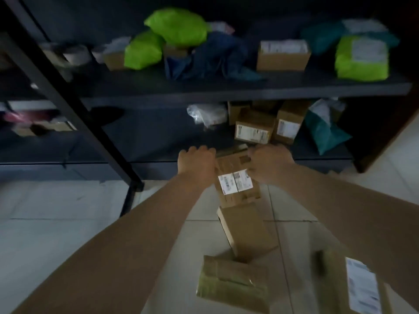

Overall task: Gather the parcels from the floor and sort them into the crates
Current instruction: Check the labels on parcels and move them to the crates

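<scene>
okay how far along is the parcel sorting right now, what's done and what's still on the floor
No crates show in this view. Many parcels already sit on the dark shelves. In hand: the left hand and right hand grip a labelled cardboard box by its sides. Left: at least three parcels on the floor, a plain box, a taped parcel and a labelled parcel.

Three green bags (175, 24), four floor boxes (235, 177).

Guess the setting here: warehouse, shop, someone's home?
Likely a small parcel storeroom or sorting room. Dark metal shelving holds labelled cardboard boxes and lime-green mailer bags, and more taped parcels lie on the tiled floor.
</scene>
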Motion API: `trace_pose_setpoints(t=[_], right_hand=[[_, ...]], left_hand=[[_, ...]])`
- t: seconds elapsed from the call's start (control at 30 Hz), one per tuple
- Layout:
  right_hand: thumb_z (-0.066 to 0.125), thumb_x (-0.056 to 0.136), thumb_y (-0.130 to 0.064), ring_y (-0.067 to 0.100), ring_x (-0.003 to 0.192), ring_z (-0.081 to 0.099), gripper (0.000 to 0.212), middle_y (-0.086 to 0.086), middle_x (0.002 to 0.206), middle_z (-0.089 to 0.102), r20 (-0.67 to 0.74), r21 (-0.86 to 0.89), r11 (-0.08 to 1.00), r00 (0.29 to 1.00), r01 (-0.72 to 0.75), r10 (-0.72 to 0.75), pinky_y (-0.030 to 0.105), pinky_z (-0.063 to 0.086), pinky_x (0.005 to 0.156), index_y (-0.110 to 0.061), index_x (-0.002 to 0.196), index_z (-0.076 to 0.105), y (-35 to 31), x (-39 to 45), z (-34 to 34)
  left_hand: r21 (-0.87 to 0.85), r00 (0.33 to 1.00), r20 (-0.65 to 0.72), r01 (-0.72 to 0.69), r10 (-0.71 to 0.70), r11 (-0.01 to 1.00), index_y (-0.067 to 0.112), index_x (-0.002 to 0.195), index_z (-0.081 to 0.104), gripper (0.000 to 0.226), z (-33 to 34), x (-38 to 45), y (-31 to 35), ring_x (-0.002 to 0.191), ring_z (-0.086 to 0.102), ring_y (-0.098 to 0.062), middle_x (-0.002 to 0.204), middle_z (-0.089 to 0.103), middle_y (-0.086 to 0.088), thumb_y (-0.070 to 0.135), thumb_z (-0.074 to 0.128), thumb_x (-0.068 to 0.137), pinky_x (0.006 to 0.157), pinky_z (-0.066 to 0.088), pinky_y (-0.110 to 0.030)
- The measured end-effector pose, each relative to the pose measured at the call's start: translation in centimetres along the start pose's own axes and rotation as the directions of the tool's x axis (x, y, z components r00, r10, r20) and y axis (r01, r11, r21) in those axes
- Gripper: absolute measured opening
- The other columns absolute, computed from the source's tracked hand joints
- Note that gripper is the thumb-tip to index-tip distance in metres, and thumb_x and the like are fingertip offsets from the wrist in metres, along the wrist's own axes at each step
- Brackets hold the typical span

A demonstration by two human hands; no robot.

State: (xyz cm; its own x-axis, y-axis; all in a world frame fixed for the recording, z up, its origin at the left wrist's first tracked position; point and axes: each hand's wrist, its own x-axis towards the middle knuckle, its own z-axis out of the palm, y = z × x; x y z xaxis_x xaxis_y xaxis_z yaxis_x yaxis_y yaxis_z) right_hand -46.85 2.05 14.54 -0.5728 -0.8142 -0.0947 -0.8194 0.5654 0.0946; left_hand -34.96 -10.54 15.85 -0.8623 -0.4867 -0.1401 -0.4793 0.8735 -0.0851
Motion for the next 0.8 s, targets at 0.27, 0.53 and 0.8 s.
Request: trace_pose_setpoints(t=[0.27, 0.53, 0.8], right_hand=[[0.072, 0.078, -0.035, 0.033, 0.132, 0.030, 0.093, 0.013, 0.145, 0.029, 0.074, 0.496, 0.789, 0.923, -0.362, 0.377, 0.046, 0.036, 0.101, -0.010, 0.145, 0.012, 0.4, 4.5, 20.0], [0.073, 0.077, -0.037, 0.030, 0.121, 0.047, 0.082, 0.011, 0.136, 0.046, 0.023, 0.790, 0.555, 0.918, -0.260, 0.396, 0.045, 0.043, 0.096, -0.007, 0.137, 0.025, -1.3, 4.2, 25.7], [0.073, 0.078, -0.035, 0.018, 0.114, 0.052, 0.067, 0.002, 0.129, 0.051, 0.005, 0.894, 0.430, 0.964, -0.123, 0.265, 0.028, 0.042, 0.082, -0.017, 0.130, 0.035, -10.2, 3.9, 25.0]], left_hand=[[-0.300, 0.966, 0.113, 0.257, -0.233, 0.919, 0.015, 0.120, 0.044, 0.036, 20.7, 5.4, 1.0, 0.111, 0.053, -0.027, 0.118, 0.057, -0.006, 0.026, 0.049, 0.086, 0.093, 0.040, -0.040], [-0.905, 0.980, 0.151, 0.190, -0.129, 0.382, 0.018, 0.120, 0.040, 0.046, 26.2, 5.9, 2.4, 0.089, 0.055, -0.014, 0.104, 0.056, 0.005, 0.001, 0.054, 0.080, 0.069, 0.046, -0.025], [-0.920, 0.849, -0.050, 0.165, -0.526, 0.354, 0.025, 0.128, 0.042, 0.050, 26.7, 1.9, -3.9, 0.098, 0.055, -0.019, 0.119, 0.049, 0.000, 0.026, 0.056, 0.080, 0.087, 0.050, -0.042]])
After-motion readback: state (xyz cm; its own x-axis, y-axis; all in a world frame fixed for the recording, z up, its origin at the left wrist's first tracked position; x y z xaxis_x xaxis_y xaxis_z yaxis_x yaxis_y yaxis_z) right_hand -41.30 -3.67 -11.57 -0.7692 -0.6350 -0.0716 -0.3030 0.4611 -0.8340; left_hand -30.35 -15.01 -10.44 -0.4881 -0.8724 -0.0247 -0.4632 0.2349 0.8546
